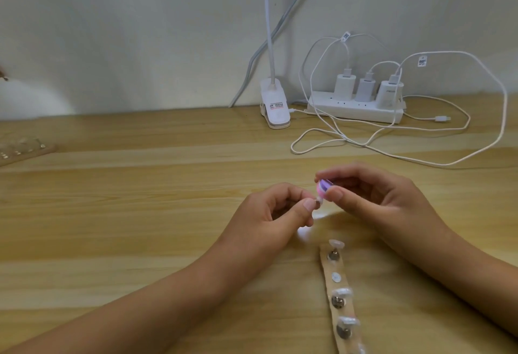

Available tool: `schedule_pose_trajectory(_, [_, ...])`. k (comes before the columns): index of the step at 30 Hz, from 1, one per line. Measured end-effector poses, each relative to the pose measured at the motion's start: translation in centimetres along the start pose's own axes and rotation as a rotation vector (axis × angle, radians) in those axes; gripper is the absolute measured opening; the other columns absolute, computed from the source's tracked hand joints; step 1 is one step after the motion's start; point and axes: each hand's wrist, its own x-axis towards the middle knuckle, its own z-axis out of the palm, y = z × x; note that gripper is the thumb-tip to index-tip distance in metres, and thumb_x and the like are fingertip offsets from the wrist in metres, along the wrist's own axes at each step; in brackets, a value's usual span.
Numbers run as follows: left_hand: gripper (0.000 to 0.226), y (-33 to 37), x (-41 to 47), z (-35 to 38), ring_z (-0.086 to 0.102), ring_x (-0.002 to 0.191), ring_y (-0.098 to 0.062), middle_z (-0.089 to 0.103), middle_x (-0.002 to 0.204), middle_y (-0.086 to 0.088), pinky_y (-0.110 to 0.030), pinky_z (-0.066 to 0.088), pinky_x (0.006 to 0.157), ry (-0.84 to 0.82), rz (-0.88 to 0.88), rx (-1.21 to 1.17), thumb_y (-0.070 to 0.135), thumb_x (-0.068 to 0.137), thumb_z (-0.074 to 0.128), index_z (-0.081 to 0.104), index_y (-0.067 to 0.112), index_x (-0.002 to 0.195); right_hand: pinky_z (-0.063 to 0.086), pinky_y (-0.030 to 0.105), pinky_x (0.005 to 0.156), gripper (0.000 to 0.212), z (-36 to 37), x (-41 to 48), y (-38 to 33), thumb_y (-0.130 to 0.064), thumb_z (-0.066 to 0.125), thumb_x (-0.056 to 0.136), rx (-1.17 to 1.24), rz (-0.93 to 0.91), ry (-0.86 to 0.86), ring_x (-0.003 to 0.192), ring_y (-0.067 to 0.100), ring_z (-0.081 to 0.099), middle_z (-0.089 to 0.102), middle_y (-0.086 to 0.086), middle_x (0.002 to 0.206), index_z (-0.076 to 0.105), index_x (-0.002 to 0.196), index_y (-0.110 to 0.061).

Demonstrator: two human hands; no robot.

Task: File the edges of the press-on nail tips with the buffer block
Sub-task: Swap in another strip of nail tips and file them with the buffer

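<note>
Centre of frame, just right of middle: right hand (386, 194) held the buffer block (407, 186) in a narrow grip, thumb in front, curled fingers behind. Block small, pink and purple, mostly hidden by the fingers. Left hand (277, 208) pinched a single nail tip (402, 201) between thumb and forefinger, grip tight, other fingers curled in. Tip sat just under the lower end of the block; touching or a hair apart, too small to tell. Both hands were over the worktop (140, 213), light wood, forearms running in from the bottom corners of the frame.

Below the hands, lower centre-right: a narrow holder strip (326, 268) lay flat and ran down to the bottom edge. Metal studs (333, 255) along it, several carrying pale spare tips (342, 292); one spot showed only a white disc (336, 277).

Left edge, mid-height: a second strip (19, 147), blurred.

Upper right, against the wall (140, 31): white clip lamp (274, 110), then a power strip (356, 111) with three white chargers (364, 89) plugged in. White cables (501, 96) looped from them down over the worktop
</note>
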Motion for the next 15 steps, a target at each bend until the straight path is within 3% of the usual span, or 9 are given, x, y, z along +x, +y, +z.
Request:
schedule_pose_trajectory(3, [0.011,-0.04,0.02,-0.06,0.06,0.074,0.0,0.065,0.072,0.012,-0.013,0.046,0.073,-0.007,0.0,0.005,0.016,0.096,0.059,0.069,0.015,0.09,0.053,0.026,0.09,0.029,0.42,-0.39,-0.05,-0.033,0.071,0.086,-0.131,-0.162,-0.048,0.102,0.023,0.066,0.069,-0.002,0.105,0.069,0.11,-0.017])
schedule_pose_trajectory(7, [0.013,-0.02,0.01,-0.1,0.061,0.076,0.001,0.064,0.07,0.013,-0.011,0.046,0.075,-0.005,-0.014,-0.017,0.018,0.096,0.06,0.069,0.022,0.088,0.055,0.025,0.088,0.025,0.13,-0.1,0.25,-0.033,0.071,0.084,-0.032,-0.021,-0.004,0.099,0.016,0.069,0.072,-0.002,0.102,0.071,0.107,-0.023])
schedule_pose_trajectory(11, [0.01,-0.07,-0.03,-0.11,0.059,0.074,-0.002,0.065,0.073,0.011,-0.014,0.045,0.072,-0.02,-0.012,-0.015,0.018,0.096,0.06,0.069,0.017,0.091,0.052,0.025,0.09,0.031,0.42,-0.44,-0.11,-0.037,0.069,0.086,-0.163,-0.176,-0.05,0.104,0.022,0.065,0.069,-0.003,0.107,0.069,0.112,-0.019])
schedule_pose_trajectory(15, [0.011,-0.01,-0.02,-0.06,0.059,0.072,0.002,0.064,0.069,0.014,-0.011,0.044,0.071,-0.015,-0.018,-0.016,0.02,0.094,0.063,0.069,0.024,0.086,0.049,0.015,0.082,0.022,0.18,0.25,0.23,-0.039,0.072,0.082,-0.15,-0.018,0.012,0.095,0.012,0.068,0.071,-0.007,0.099,0.074,0.1,-0.026])
